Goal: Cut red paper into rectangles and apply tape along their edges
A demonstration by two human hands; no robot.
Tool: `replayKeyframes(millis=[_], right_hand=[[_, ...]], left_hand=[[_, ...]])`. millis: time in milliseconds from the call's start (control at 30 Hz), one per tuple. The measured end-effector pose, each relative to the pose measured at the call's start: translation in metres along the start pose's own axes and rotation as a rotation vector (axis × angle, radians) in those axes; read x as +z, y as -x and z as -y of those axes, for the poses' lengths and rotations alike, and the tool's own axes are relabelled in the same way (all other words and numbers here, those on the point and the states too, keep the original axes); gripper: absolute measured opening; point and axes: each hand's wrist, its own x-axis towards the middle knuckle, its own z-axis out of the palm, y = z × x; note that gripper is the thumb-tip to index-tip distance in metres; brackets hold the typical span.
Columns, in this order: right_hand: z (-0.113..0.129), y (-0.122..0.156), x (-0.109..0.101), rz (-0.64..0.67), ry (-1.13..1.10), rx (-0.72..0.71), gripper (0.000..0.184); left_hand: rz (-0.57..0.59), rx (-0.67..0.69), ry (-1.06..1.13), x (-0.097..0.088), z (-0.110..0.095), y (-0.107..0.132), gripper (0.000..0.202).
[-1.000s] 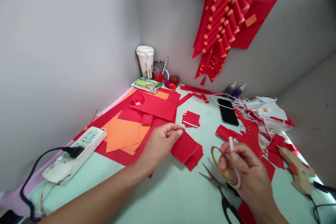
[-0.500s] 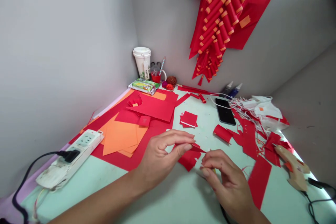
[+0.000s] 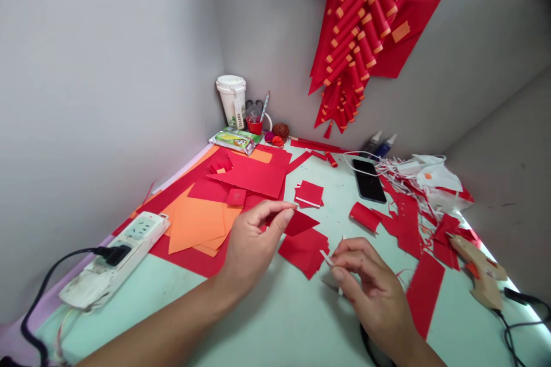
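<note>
Pinched between the thumb and fingers of my left hand (image 3: 249, 241) is a red paper piece (image 3: 303, 222), held by its left end. It hovers over a small pile of red paper pieces (image 3: 305, 251) on the table. My right hand (image 3: 372, 289), closed, grips a thin white strip (image 3: 326, 257) that sticks out past the fingertips. Under those fingers a greyish object (image 3: 330, 282) partly shows; its kind is hidden. Just beyond the pile lie red squares (image 3: 310, 192), one with a white strip along its edge.
Red sheets (image 3: 258, 175) and orange sheets (image 3: 198, 223) spread on the left, beside a power strip (image 3: 124, 252). To the right are a phone (image 3: 369, 181), red scraps (image 3: 407, 223), white strips and a glue gun (image 3: 480, 269). Red paper firecrackers (image 3: 361, 28) hang on the wall.
My left hand has drawn back up and left with the red paper, away from my right hand. The white strip now shows in my right fingers, apart from the paper.
</note>
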Motion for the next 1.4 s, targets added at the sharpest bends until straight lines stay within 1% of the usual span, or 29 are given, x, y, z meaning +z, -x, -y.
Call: replayKeyframes(millis=[100, 167, 300, 467, 633, 800, 1133, 1400], right_hand=[[0.001, 0.001, 0.001, 0.021, -0.013, 0.013, 0.009], [0.001, 0.002, 0.001, 0.029, -0.022, 0.05, 0.009], [-0.003, 0.002, 0.002, 0.032, -0.046, 0.147, 0.01], [-0.002, -0.001, 0.002, 0.03, -0.106, 0.215, 0.011], [0.002, -0.003, 0.003, -0.013, -0.107, 0.208, 0.012], [0.001, -0.004, 0.003, 0.001, -0.125, 0.218, 0.012], [0.003, -0.003, 0.003, -0.004, -0.152, 0.238, 0.014], [0.002, -0.003, 0.003, 0.022, -0.149, 0.233, 0.013]], left_hand=[[0.123, 0.013, 0.001, 0.004, 0.0, 0.003, 0.013], [0.202, 0.015, 0.006, 0.006, 0.0, 0.005, 0.012], [0.286, -0.029, 0.034, 0.009, -0.002, 0.009, 0.014], [0.358, -0.098, 0.119, 0.01, 0.0, 0.011, 0.016], [0.387, -0.129, 0.17, 0.011, 0.0, 0.01, 0.016], [0.4, -0.164, 0.21, 0.011, 0.0, 0.011, 0.015], [0.414, -0.168, 0.19, 0.013, 0.001, 0.011, 0.018], [0.41, -0.166, 0.21, 0.013, 0.0, 0.012, 0.014]])
